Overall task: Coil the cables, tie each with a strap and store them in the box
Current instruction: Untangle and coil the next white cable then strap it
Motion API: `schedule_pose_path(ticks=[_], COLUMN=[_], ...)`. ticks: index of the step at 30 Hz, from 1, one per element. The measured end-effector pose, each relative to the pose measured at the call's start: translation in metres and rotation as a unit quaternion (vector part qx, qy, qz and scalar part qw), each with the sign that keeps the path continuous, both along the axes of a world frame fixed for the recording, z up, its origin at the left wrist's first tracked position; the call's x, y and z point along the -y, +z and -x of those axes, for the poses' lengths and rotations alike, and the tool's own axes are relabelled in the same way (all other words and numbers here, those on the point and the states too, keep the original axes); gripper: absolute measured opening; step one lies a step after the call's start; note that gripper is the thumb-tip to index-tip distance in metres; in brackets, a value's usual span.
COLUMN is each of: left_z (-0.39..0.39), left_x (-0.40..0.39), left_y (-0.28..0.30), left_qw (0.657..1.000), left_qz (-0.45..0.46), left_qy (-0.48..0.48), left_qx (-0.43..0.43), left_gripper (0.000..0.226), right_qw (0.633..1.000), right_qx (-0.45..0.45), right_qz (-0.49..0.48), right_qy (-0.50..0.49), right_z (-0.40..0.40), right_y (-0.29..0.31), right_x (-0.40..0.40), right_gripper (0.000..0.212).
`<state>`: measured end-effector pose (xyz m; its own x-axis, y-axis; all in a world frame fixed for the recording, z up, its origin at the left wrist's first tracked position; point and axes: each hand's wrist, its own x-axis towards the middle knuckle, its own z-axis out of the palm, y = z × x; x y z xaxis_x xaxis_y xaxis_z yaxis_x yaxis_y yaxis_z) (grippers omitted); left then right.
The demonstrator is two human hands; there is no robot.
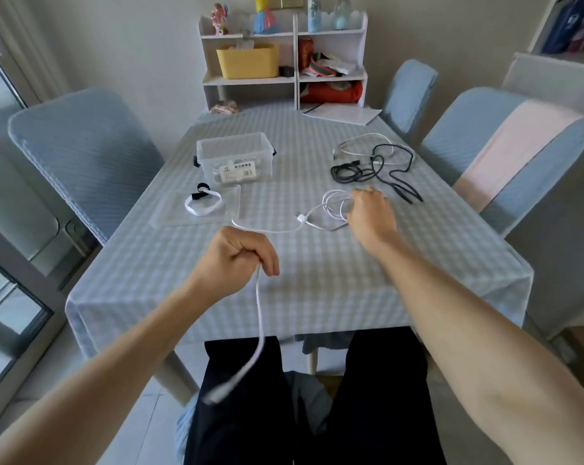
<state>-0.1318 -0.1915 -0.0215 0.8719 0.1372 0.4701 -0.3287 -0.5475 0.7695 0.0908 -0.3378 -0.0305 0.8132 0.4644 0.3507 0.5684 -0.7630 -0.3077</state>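
My left hand [240,260] grips one end of a white cable [260,317] above the table's front part; the free end hangs down past the table edge with its plug blurred. The cable runs across the cloth to loose white loops [334,203] that my right hand [371,209] holds at the middle right. A black cable [377,169] and another white cable [361,142] lie tangled farther back right. The clear plastic box [233,156] stands open at the middle left. Its lid [196,206] lies in front, carrying a white strap [203,204] and a black strap [201,191].
The table [317,280] has a blue-white checked cloth. Blue-covered chairs stand at left [82,152], right [505,152] and back right. A white shelf unit [283,58] with a yellow basket stands at the far edge, papers [340,114] beside it.
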Motion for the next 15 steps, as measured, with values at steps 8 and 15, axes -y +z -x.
schedule_pose_path(ticks=[8,15], left_z=[-0.016,-0.053], left_x=[0.020,0.015], left_y=[-0.023,-0.001], left_qw=[0.992,0.983], left_qz=[-0.104,-0.112], left_qy=[0.054,0.144], left_qx=[-0.053,-0.008], left_gripper=[0.033,0.020], right_qw=[1.000,0.998], right_qx=[-0.015,-0.020], right_qz=[-0.004,-0.041], right_qy=[0.004,0.037], right_z=[0.001,0.010], right_y=[-0.005,-0.010], right_x=[0.001,0.000], right_gripper=[0.033,0.013])
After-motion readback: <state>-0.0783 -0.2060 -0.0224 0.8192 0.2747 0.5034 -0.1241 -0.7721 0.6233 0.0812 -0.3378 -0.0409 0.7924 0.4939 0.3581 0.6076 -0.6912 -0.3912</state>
